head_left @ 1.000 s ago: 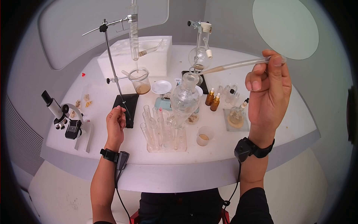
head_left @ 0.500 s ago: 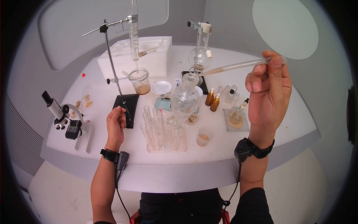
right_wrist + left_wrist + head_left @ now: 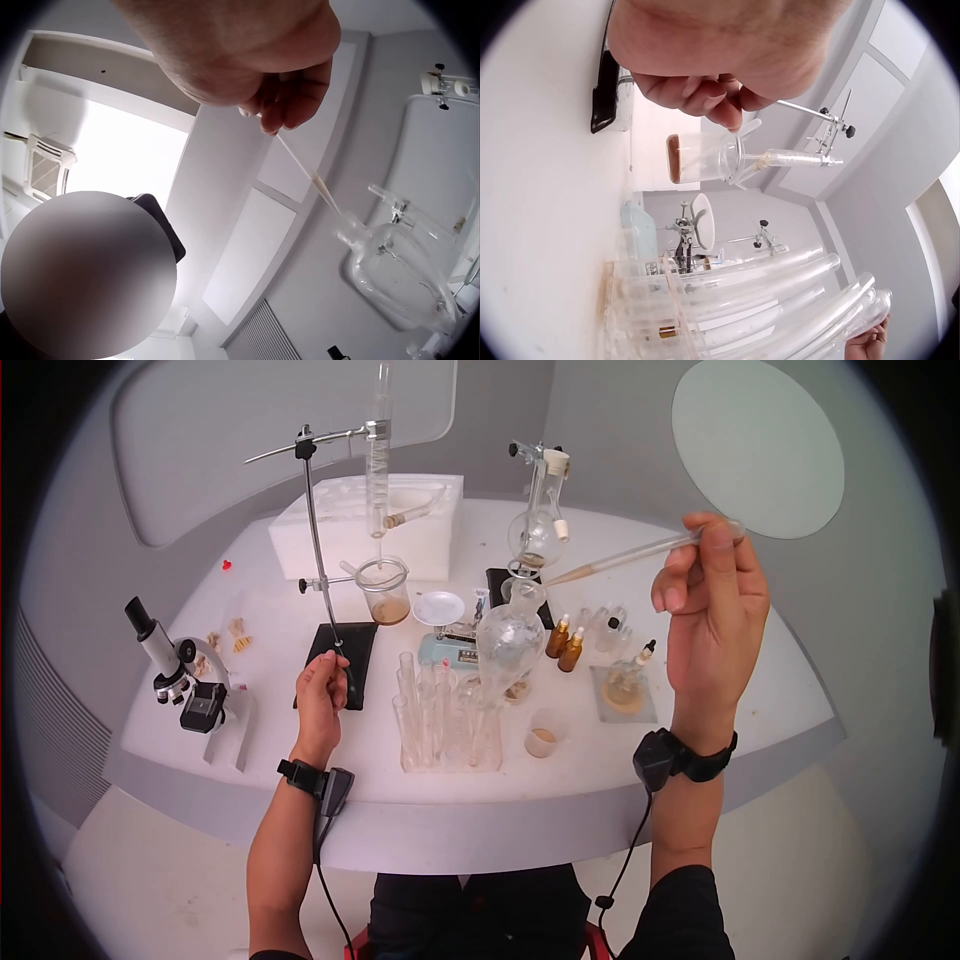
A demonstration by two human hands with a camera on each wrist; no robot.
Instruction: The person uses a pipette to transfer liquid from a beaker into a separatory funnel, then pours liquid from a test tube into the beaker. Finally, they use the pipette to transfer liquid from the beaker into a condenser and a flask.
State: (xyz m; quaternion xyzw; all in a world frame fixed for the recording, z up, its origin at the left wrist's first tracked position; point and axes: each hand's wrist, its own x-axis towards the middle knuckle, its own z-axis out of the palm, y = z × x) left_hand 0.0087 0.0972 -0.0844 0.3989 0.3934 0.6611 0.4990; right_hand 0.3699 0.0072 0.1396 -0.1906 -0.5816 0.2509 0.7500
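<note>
My right hand (image 3: 715,620) is raised at the right and pinches a clear dropper (image 3: 640,553) near its bulb end. Brown liquid fills the tapered part of the dropper, which slants down to the left. Its tip is right at the mouth of a pear-shaped separating funnel (image 3: 510,645); the right wrist view shows the funnel (image 3: 397,274) too. The funnel's lower end overlaps the test tube rack (image 3: 450,762) and its glass tubes (image 3: 408,720). My left hand (image 3: 320,700) hangs loosely curled by the black base (image 3: 362,650) of a metal stand, holding nothing.
Left stands a microscope (image 3: 205,690). A beaker (image 3: 388,605) with brown liquid sits in the stand's ring. Behind the funnel are a balance (image 3: 445,650) and a clamped round flask (image 3: 535,540). Brown dropper bottles (image 3: 571,651), a small flask (image 3: 624,695) and a plastic cup (image 3: 543,735) stand right.
The head view has shifted, so the table's things sit lower in it. My right hand has moved slightly left, bringing the dropper's tip closer to the funnel's mouth. The left hand stays loosely curled.
</note>
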